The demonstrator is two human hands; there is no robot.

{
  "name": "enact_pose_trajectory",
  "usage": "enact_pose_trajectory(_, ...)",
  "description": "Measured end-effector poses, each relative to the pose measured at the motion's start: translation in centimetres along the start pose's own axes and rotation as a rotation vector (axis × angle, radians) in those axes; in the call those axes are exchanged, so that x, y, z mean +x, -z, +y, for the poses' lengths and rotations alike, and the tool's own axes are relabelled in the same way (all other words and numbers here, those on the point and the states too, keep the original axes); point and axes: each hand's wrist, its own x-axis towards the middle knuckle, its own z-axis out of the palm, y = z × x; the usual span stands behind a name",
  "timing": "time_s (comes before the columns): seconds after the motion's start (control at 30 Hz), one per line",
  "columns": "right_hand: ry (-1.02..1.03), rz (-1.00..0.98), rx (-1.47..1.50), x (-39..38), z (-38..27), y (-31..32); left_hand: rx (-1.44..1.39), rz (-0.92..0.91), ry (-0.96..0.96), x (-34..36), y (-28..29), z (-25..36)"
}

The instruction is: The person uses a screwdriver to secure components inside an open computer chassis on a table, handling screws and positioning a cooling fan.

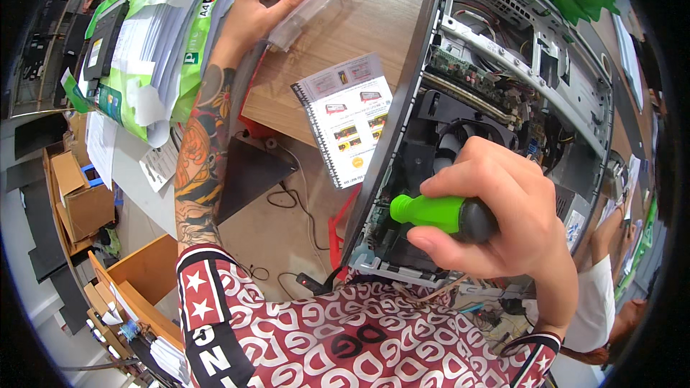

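Observation:
My right hand [507, 205] is closed around a screwdriver with a green and black handle [435, 214]. It is above an opened computer case [496, 47], whose fan, boards and cables show inside. The screwdriver's shaft cannot be made out. At the upper left, my left hand [267, 7] pinches the edge of a clear plastic package [313, 11] over the wooden table [388, 11]. A printed instruction sheet [352, 118] with small pictures lies between my arms, beside the case.
Stacked paper in torn green wrapping [172, 50] stands left of my forearm, with a black box [108, 39] on it. Cardboard boxes [83, 190] sit at the far left. Cables [302, 205] run over the floor. Another person in a white sleeve [593, 302] is at the right.

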Motion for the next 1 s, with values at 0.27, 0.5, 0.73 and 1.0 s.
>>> enact_pose_trajectory(0.27, 0.051, 0.008, 0.009, -0.06, 0.30, -0.08, -0.038, -0.018, -0.018, 0.09, -0.46, -0.36)
enact_pose_trajectory(0.5, 0.058, 0.024, 0.049, -0.01, 0.30, -0.03, -0.001, -0.021, -0.002, 0.05, -0.38, -0.27)
enact_pose_trajectory(0.73, 0.040, -0.007, 0.047, -0.01, 0.14, 0.10, 0.030, -0.017, 0.000, -0.10, -0.22, -0.12)
enact_pose_trajectory(1.0, 0.005, -0.065, 0.069, 0.06, -0.19, 0.39, 0.028, -0.021, -0.002, -0.05, -0.19, -0.20)
